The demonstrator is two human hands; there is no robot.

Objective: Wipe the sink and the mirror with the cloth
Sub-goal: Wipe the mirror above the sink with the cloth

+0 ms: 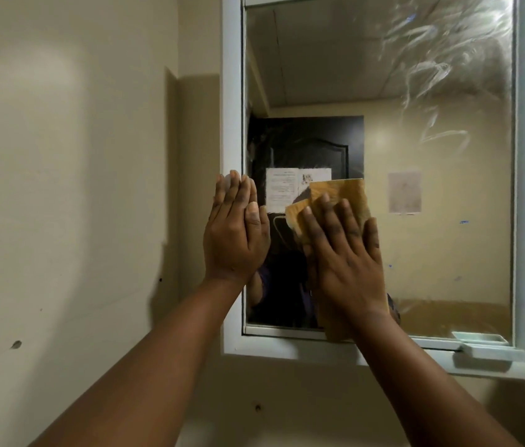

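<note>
The right hand (343,253) lays its fingers (329,217) flat and slightly spread over the yellow cloth (340,196), pinning it against the mirror (384,124) low and left of centre; the cloth looks thin, soft and light, likely best driven by palm pressure, not a pinch. The left hand (237,230), holding nothing, braces with fingers straight and close together on the white frame (231,91). Both forearms reach up and forward; the sink is out of view.

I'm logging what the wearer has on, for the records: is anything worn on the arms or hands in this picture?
Both forearms are bare, with no sleeves in view. The left hand and the right hand wear no gloves, and no rings, watch or wristband show.
</note>
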